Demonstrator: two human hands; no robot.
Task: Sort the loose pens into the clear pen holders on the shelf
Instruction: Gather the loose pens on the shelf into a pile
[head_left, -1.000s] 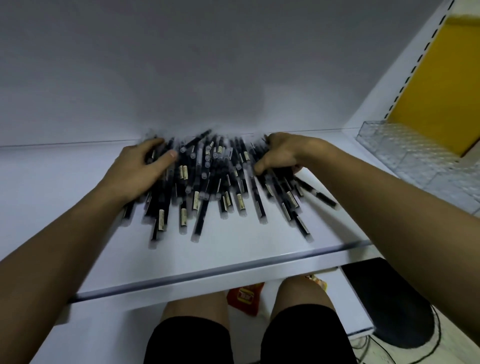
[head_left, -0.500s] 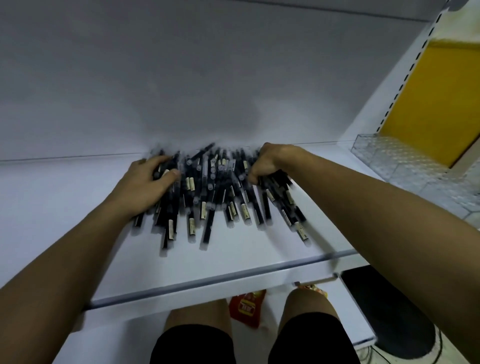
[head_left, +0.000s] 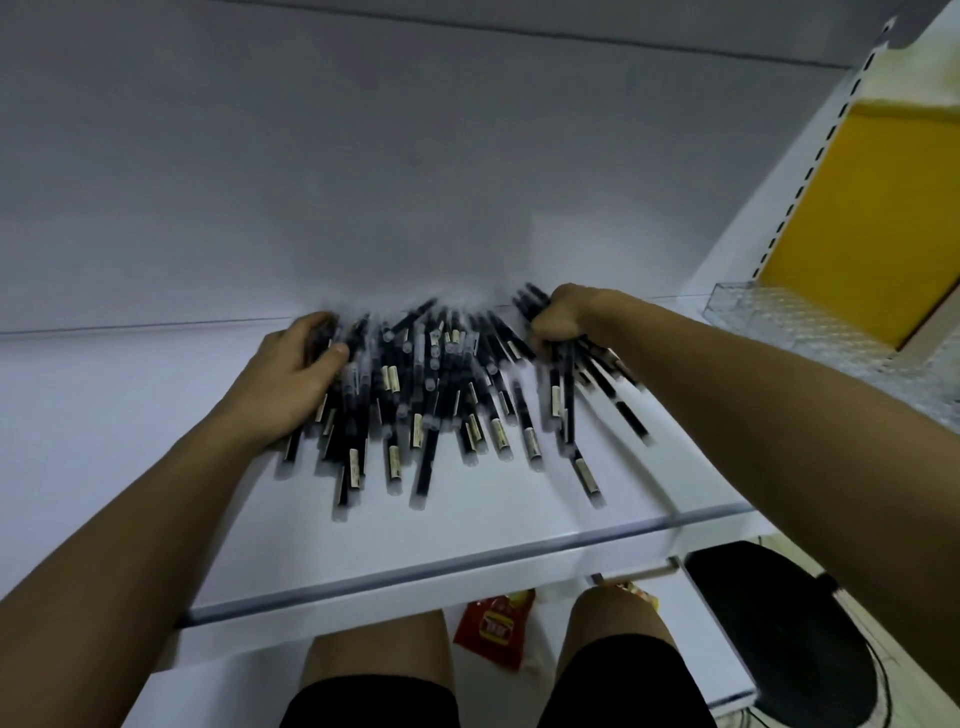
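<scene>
A heap of several black pens (head_left: 436, 395) with clear caps and small pale labels lies on the white shelf (head_left: 156, 467), against its back wall. My left hand (head_left: 291, 374) rests on the heap's left side, fingers curled over some pens and the thumb pressing on them. My right hand (head_left: 558, 319) grips a bundle of pens (head_left: 587, 384) at the heap's right side and lifts them slightly off the rest. Clear pen holders (head_left: 779, 322) stand at the far right of the shelf.
The shelf's front edge (head_left: 467, 564) runs across the lower middle. A yellow panel (head_left: 872, 218) stands behind the holders. Below the shelf I see my knees, a red packet (head_left: 493, 629) and a black round object (head_left: 779, 639).
My right hand closed round a bundle of pens and pulled it up and to the right, away from the heap. My left hand stayed on the left side of the heap.
</scene>
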